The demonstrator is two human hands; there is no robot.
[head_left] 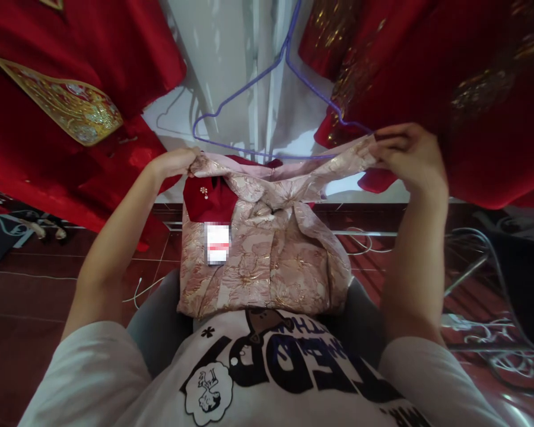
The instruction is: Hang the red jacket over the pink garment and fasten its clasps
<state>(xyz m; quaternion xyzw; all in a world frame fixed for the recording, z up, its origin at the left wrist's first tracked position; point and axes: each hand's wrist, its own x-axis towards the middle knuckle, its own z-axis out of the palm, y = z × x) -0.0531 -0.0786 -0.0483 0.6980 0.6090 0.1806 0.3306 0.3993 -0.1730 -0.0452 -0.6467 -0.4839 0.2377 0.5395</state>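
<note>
Brocade garment stretched wide by its upper edge between two gripping hands

A pink-and-gold brocade garment (258, 273) is held over the lap, its upper edge drawn out from left to right as its longest line, the right end slightly higher. The body of the cloth is hung toward the near side and folded. The left corner of the edge is pinched by the left hand (175, 163), and the right end is gripped between thumb and fingers by the right hand (412, 154); the garment thus lies between the hands and nearer than both. At left, a red fabric bow (209, 204) with a small brooch (203, 191) is seen above a tag (218, 243), whose print is blurred out. Just beyond the edge, a purple wire hanger (287, 41) is seen, its top cut off by the view; whether it is touched by the right fingers cannot be told. The left fingertips are partly hidden by cloth.
</note>
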